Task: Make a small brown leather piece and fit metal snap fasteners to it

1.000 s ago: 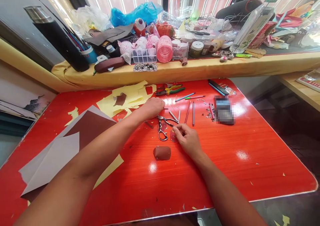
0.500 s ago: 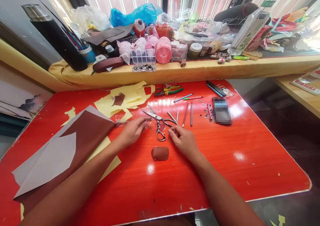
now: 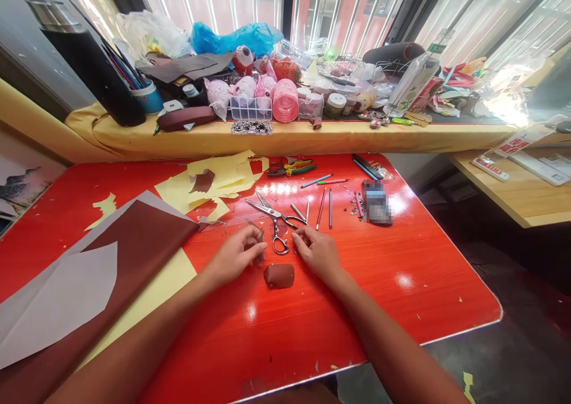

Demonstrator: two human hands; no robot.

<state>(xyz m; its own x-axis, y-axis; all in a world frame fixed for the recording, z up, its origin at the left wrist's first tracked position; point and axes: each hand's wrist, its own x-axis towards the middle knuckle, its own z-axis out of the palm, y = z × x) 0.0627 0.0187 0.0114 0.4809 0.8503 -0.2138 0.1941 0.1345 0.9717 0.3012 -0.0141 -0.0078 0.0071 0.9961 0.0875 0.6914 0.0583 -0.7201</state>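
A small brown leather piece point(image 3: 279, 276) with tiny metal dots lies on the red table point(image 3: 339, 326) between my forearms. My left hand point(image 3: 241, 252), just to its upper left, pinches a small thin dark strip point(image 3: 262, 235) between thumb and fingers. My right hand point(image 3: 316, 250) is closed at the piece's upper right, thumb against the fingers; what it holds, if anything, is too small to name. Silver scissors point(image 3: 274, 215) lie with parted blades just beyond and between both hands.
Brown sheet material point(image 3: 147, 237) and yellow paper scraps point(image 3: 214, 184) cover the left side. Green-and-yellow pliers point(image 3: 297, 167), pens point(image 3: 331, 207) and a blurred dark item point(image 3: 377, 203) lie farther back. A cluttered sill point(image 3: 312, 139) runs behind the table.
My left hand has drawn back toward the brown piece and turned, with the thin strip now standing up in its fingers. My right hand keeps its pinch. The whole view has shifted slightly.
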